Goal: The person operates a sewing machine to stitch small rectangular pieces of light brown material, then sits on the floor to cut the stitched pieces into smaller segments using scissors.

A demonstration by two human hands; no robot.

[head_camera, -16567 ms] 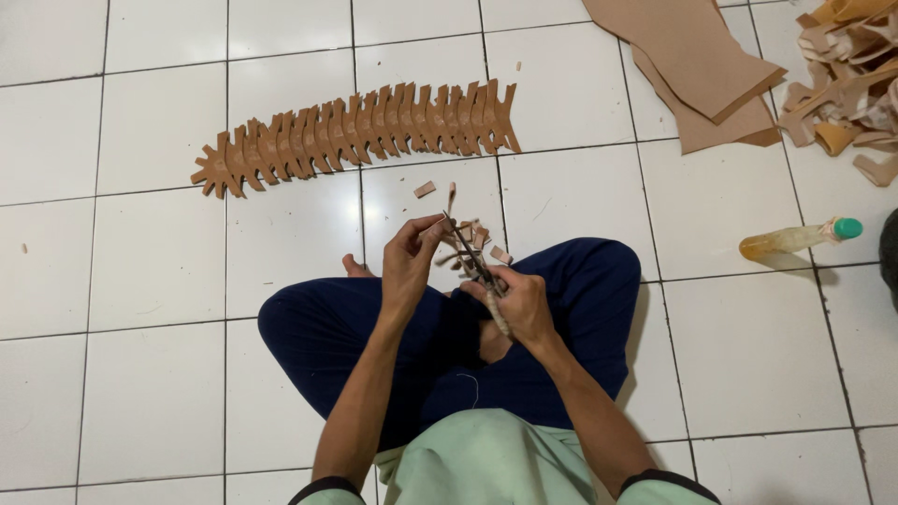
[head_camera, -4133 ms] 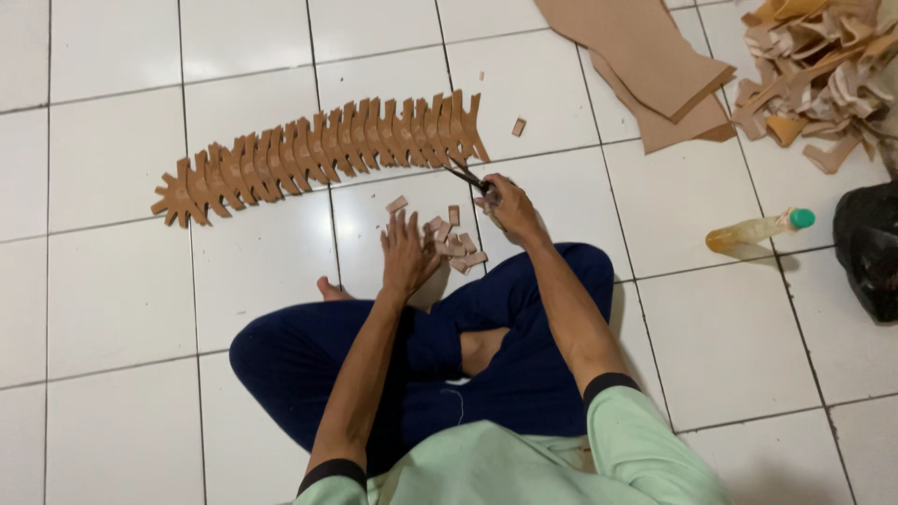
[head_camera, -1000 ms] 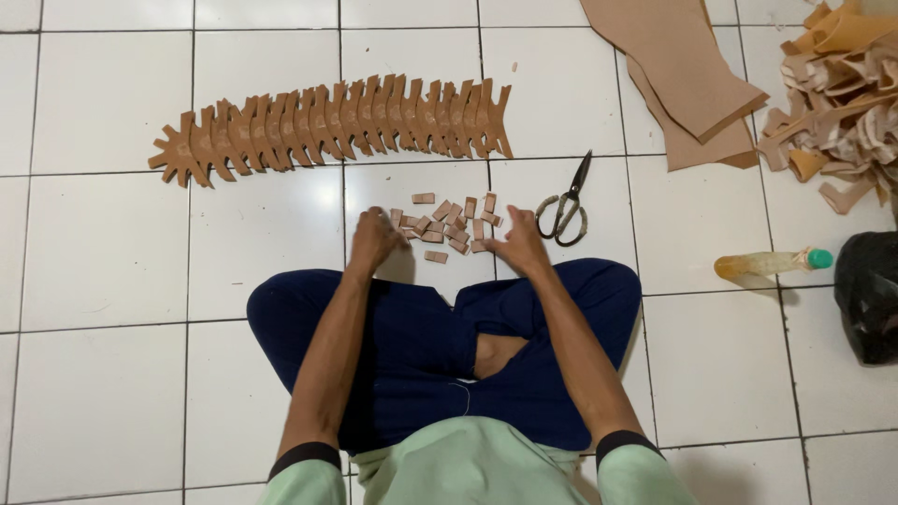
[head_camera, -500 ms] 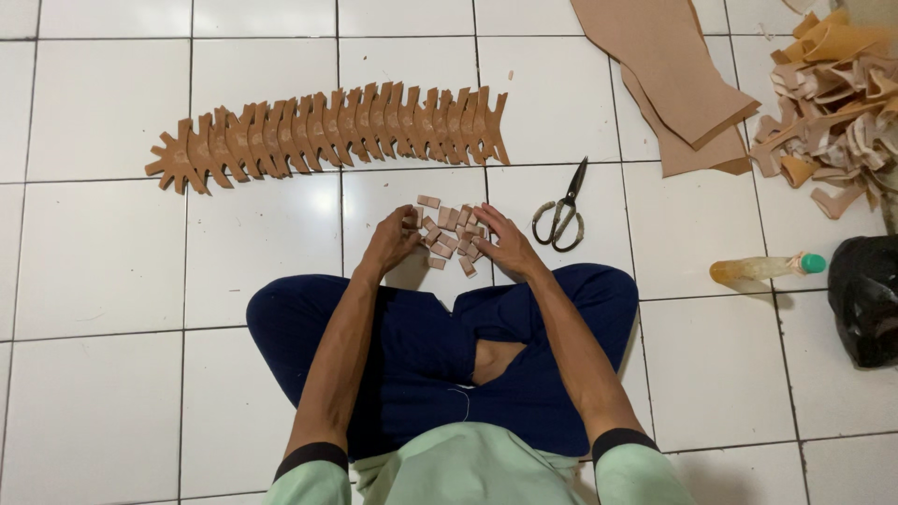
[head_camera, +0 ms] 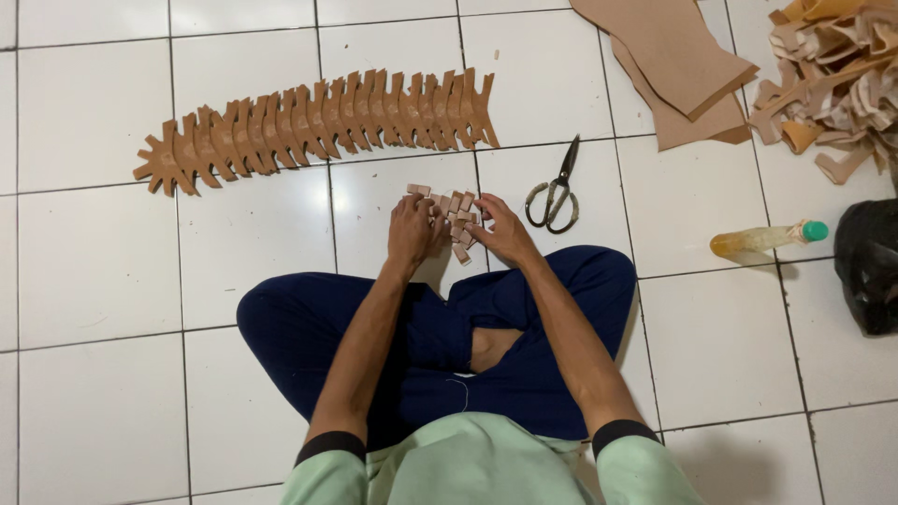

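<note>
Person is sitting cross-legged on white tile floor (head_camera: 94, 281), both hands reaching forward past the knees. Left hand (head_camera: 412, 229) and right hand (head_camera: 500, 232) are cupping a small pile of tan offcuts (head_camera: 456, 213) from either side. The scraps are lying directly between the two hands, just ahead of the fingertips, touching both. Fingers of both hands are curled inward around the pile edges, not fisted; whether any single piece is pinched, cannot tell. The pile has no clear long axis, just a loose cluster, with a few pieces poking out toward the far side and one slipping down near the right thumb. Both hands are about equally near; the right is reaching slightly further forward.

Scissors (head_camera: 554, 194) are lying shut on the floor just right of the right hand, blades pointing away, handles nearest the body. A long row of cut-outs (head_camera: 318, 126) is stretching across the tiles beyond the pile, running left-right, well apart from the hands. Flat sheets (head_camera: 683, 65), a scrap heap (head_camera: 832, 84), a bottle (head_camera: 762, 238) and a black bag (head_camera: 865, 266) are sitting far right.
</note>
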